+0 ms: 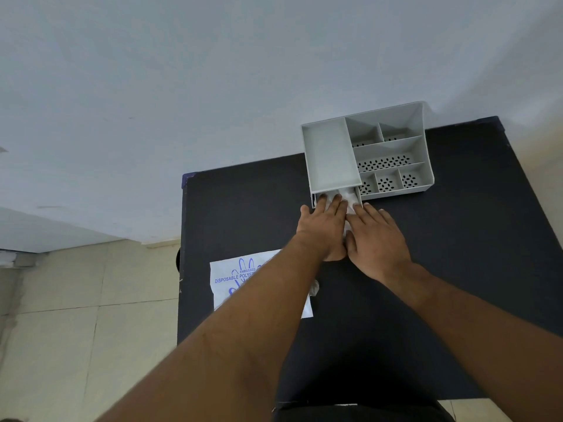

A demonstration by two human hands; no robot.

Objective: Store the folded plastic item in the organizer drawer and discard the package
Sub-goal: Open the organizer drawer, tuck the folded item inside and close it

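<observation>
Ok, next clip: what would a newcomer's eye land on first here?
Two bare hands, left hand and right hand, pressing a folded plastic item into the open drawer of the grey organizer at the black table's far edge. A printed package lies nearer, partly under the left forearm.

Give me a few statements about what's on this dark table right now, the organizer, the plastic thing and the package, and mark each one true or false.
1. Both hands, left hand and right hand, press the folded plastic item at the organizer drawer. True.
2. The package is already gone from the table. False: it lies flat near the left edge, partly under the left forearm.
3. The organizer stands at the table's far edge. True.
4. The organizer's top compartments hold pens. False: they look empty.
5. The package print is red. False: it is blue.
</observation>
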